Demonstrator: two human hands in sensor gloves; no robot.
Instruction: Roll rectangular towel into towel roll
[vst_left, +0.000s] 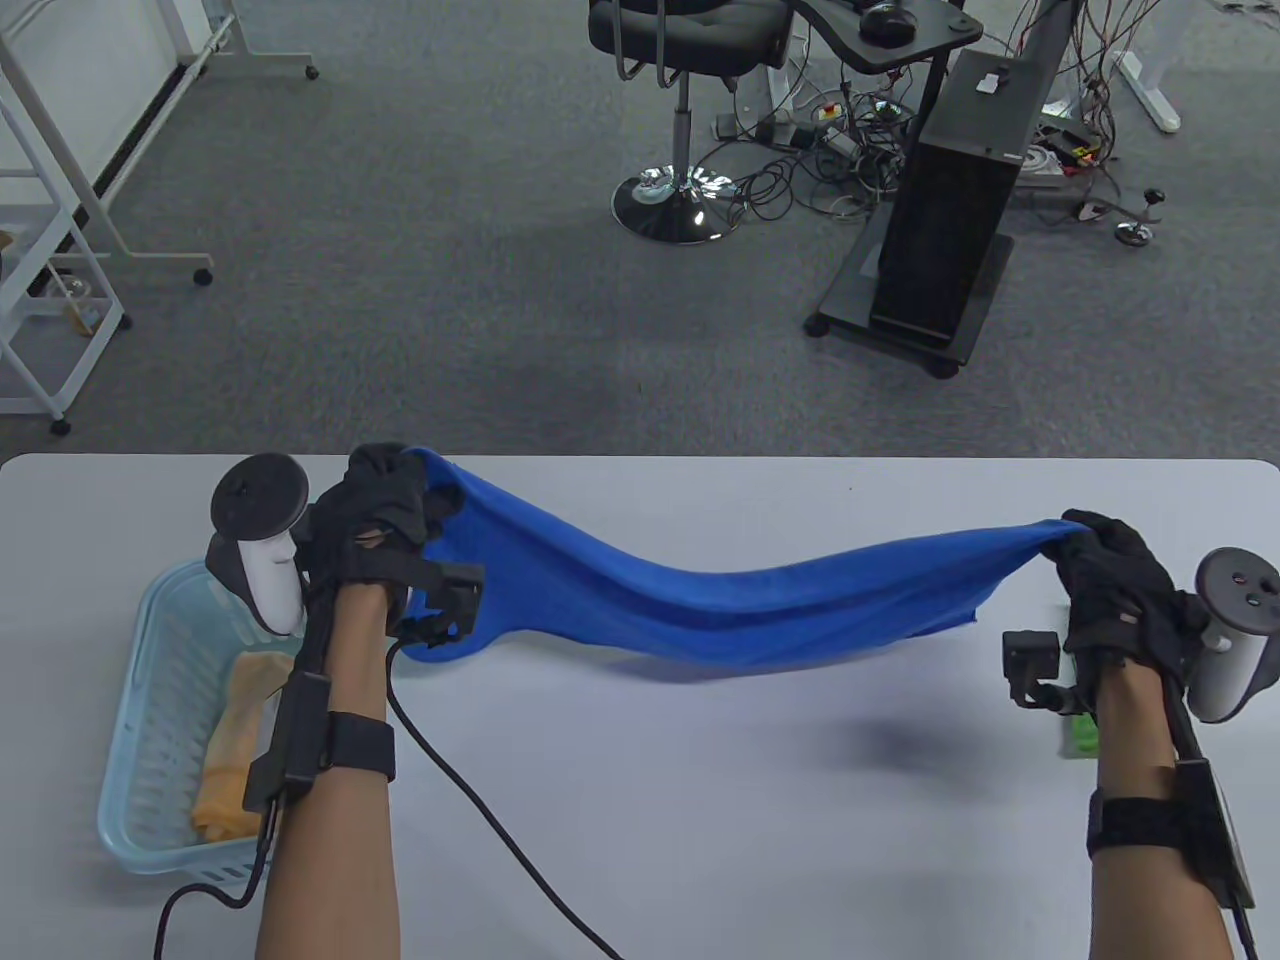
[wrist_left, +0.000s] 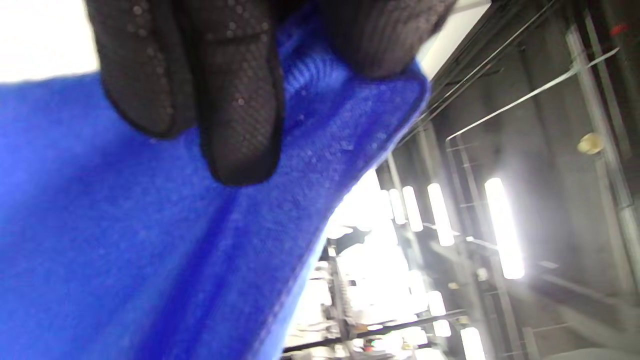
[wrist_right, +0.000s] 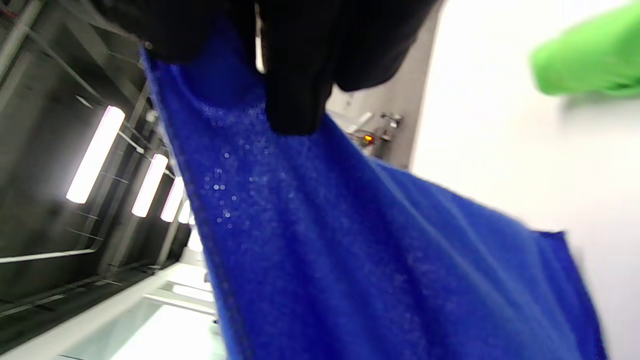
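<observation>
Black-gloved left hand (wrist_left: 235, 75) at 12 o'clock, fingers (wrist_left: 240, 125) pinching blue towel (wrist_left: 125, 240) filling 6 to 10 o'clock, ceiling lights (wrist_left: 502, 227) glaring at 4 o'clock

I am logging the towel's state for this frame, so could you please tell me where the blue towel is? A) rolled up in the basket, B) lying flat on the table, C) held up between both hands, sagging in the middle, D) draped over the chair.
C: the left hand and right hand each grip one end of the blue towel, which sags between them above the table.
</observation>
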